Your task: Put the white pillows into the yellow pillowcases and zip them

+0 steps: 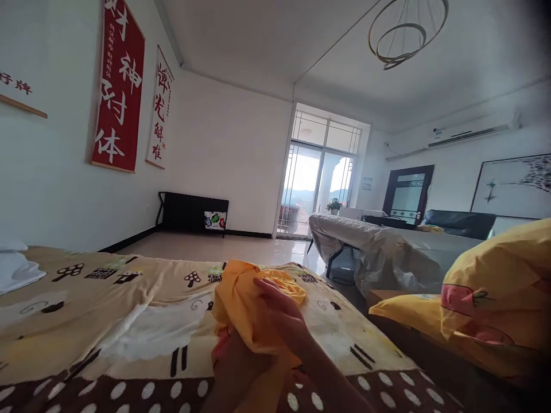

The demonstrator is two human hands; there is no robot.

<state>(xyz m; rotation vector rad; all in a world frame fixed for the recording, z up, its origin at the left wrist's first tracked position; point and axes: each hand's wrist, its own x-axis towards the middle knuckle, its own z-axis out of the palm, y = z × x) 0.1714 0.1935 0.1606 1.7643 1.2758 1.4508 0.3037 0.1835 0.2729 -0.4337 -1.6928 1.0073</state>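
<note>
A bunched yellow cloth (241, 298) with pink patches is gathered up over the patterned blanket (142, 332). My left hand (239, 347) is mostly wrapped by the cloth from below, so its fingers are hidden. On the cloth's right side lies my right hand (282, 310), fingers closed together on the folds. A ruffled part of the cloth rests on the blanket just beyond my right fingertips.
Yellow bedding (495, 281) with pink fruit prints is piled at the right. White fabric (19, 269) lies at the left edge. Behind stand a plastic-covered piece of furniture (383, 246) and a low black stand (185, 212).
</note>
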